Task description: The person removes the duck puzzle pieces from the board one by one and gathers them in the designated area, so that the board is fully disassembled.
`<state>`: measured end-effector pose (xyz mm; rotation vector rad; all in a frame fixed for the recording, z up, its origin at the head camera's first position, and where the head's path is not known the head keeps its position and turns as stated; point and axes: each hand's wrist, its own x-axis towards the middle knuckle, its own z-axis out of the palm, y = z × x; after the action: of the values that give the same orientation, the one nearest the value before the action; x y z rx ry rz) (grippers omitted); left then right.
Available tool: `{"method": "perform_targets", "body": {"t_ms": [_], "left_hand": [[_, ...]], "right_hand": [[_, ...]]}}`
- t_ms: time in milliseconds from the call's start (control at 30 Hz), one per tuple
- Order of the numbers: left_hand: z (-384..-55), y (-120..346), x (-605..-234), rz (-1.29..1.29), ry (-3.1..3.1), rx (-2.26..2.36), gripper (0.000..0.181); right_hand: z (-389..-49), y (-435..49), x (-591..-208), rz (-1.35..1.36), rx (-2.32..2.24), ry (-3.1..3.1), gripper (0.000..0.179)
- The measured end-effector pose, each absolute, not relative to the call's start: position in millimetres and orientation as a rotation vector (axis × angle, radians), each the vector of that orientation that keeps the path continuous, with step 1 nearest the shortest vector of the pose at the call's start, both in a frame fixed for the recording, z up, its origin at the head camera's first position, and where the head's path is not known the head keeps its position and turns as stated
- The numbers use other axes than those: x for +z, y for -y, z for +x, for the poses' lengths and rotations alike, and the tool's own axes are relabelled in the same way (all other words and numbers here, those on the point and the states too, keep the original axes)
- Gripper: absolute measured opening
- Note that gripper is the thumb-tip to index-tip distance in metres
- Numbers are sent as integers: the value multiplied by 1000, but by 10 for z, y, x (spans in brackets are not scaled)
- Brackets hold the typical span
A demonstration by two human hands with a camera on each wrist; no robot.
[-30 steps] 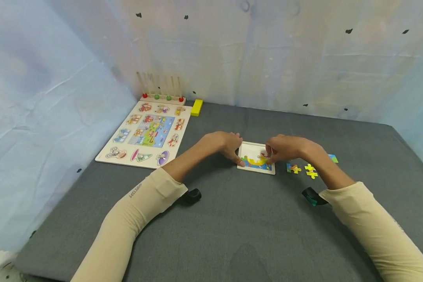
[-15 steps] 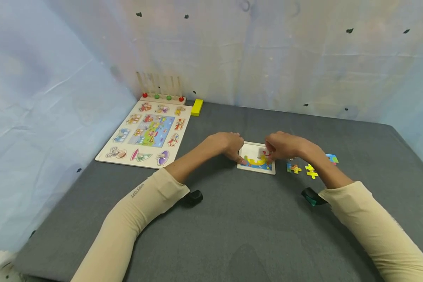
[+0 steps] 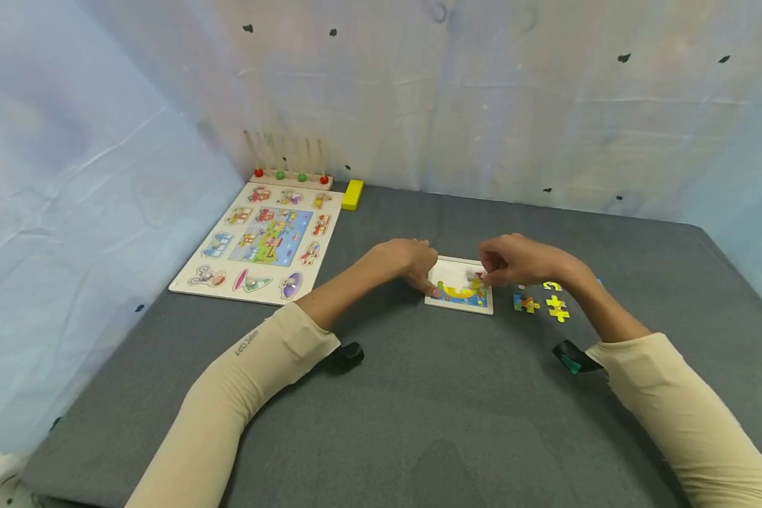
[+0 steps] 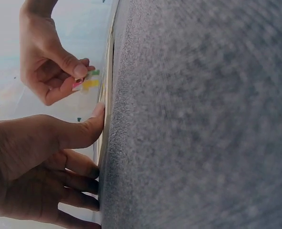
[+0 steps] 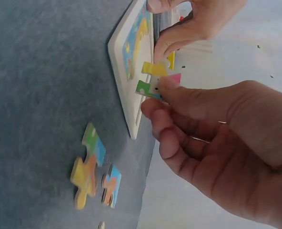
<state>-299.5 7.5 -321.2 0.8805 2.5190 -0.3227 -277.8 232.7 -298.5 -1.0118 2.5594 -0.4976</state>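
A small wooden puzzle tray [image 3: 446, 271], partly filled with a blue and yellow picture along its near side, lies on the grey table. At its left edge, my left hand [image 3: 413, 267] presses its thumb on the rim, the other fingers extended beside the tray in the left wrist view. My right hand [image 3: 517, 259] pinches a jigsaw piece [image 5: 153, 69], yellow, green and pink, between thumb and fingertips. That piece is raised over the tray's right part. In the right wrist view, loose jigsaw pieces [image 5: 86, 167] lie on the table below the right hand.
Right of the tray are several loose pieces [image 3: 557, 309], some partly behind the right forearm. At the back left lies a large peg puzzle board [image 3: 273, 296]. Behind it stands a bead counting rack [image 3: 292, 180], with a yellow block [image 3: 352, 195] nearby. A pale curtain [image 3: 482, 106] hangs behind the table.
My right hand has lifted slightly away from the tray and drawn a little right, with the jigsaw piece still pinched. My left hand stays at the tray's left edge.
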Motion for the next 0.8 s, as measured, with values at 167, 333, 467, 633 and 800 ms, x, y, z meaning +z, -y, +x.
{"method": "perform_targets", "body": {"t_ms": [167, 333, 467, 633, 800], "left_hand": [[-2995, -56, -3191, 902, -2494, -341, 82], [-3010, -38, -3196, 917, -2479, -348, 86], [-3039, -25, -3192, 906, -2466, -337, 91], [-3091, 1, -3163, 882, -2413, -329, 106], [-3111, 16, -3127, 888, -2384, -332, 112]], "right_hand": [[-2750, -2458, -2950, -985, -536, -2567, 15], [-2686, -2710, -2866, -921, -522, -2616, 12], [-2633, -2977, -2811, -846, -467, -2643, 10], [-2585, -3366, -2830, -684, -389, -2590, 10], [-2569, -3695, -2949, -552, -419, -2474, 8]]}}
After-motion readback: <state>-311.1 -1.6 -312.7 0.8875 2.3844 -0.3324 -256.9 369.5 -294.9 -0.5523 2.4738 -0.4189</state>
